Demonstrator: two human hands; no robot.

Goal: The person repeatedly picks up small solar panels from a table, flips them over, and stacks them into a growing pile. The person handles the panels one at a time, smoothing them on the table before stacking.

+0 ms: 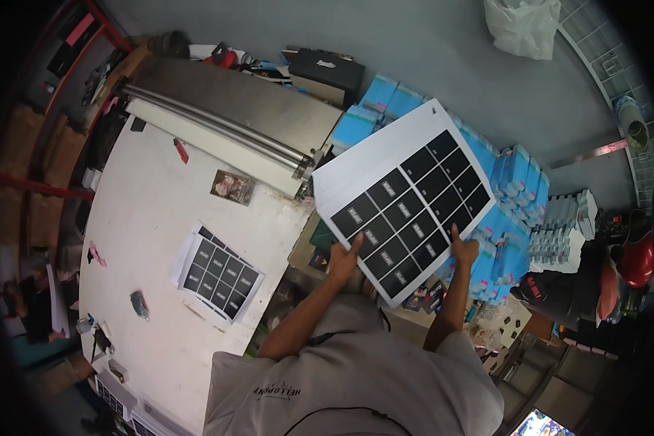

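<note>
Thumbs on top, the fingers of the left hand (344, 259) and right hand (466, 251) pinch the lower edges of a large white paper sheet (414, 207) printed with black rectangles, right of centre in the frame. At left, a small pile of black-printed white sheets (221, 275) lies on a broad white counter (145, 211); light-blue stacked bundles (514, 174) rise at upper right

Soft light brightens the table (134, 225) at left, and the metal bar (218, 125) at upper left gleams. Shelves (45, 186) at far left sink into shadow; straight edges bend toward blackened corners.
</note>
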